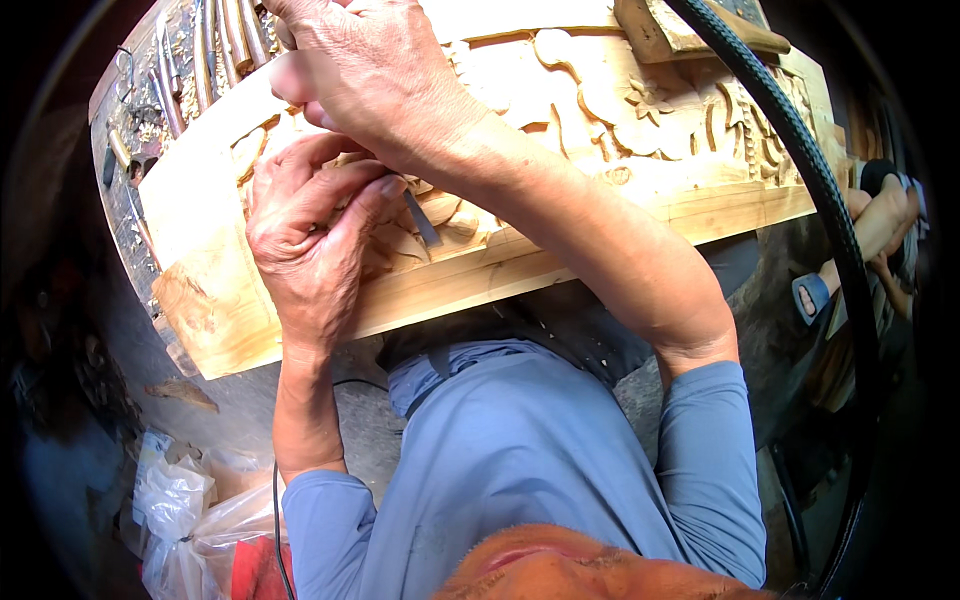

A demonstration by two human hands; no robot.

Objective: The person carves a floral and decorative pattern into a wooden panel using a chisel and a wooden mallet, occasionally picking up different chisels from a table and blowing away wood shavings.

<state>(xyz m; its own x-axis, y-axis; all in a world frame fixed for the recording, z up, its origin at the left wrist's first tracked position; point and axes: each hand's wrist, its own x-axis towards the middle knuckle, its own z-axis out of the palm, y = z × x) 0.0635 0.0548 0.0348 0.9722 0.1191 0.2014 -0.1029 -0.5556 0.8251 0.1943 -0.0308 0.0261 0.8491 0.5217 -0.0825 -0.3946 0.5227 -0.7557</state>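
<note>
A carved wooden panel [690, 205] with raised scrolls and leaf shapes lies across the workbench. My left hand [300, 225] rests on its left part, fingers curled round a chisel [422, 218]. Only the flat metal blade shows, coming out below the left thumb and meeting the carving beside a leaf shape. Directly above, my right hand [370, 85] is closed in line with the blade, seemingly round the chisel's handle. That handle is hidden by the hands, and the right fingertips are partly blurred.
Several carving tools [235, 35] lie among wood chips at the back left. A wooden block [690, 30] sits on the panel's far right. A thick black braided hose [800, 130] hangs on the right. Clear plastic bags [185, 510] are at lower left; another person's leg [880, 235] shows at right.
</note>
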